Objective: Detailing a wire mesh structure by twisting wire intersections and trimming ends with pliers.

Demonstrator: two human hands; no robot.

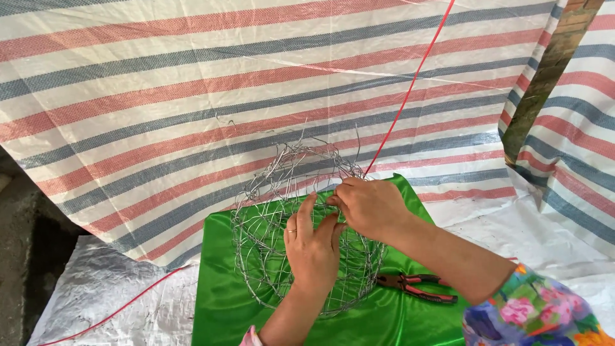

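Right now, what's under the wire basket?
The wire basket sits on a green cloth, visible through the mesh. Both hands, left hand and right hand, cover part of it. Pliers lie beside it. What's beneath the cloth is hidden.

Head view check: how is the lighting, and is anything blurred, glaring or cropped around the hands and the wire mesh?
Head view: soft, even daylight, no hard shadows; the green cloth shows a mild sheen; the left hand, right hand and wire mesh basket are sharp; thin wire ends blend into the striped tarp; the floral sleeve is cropped at the corner.
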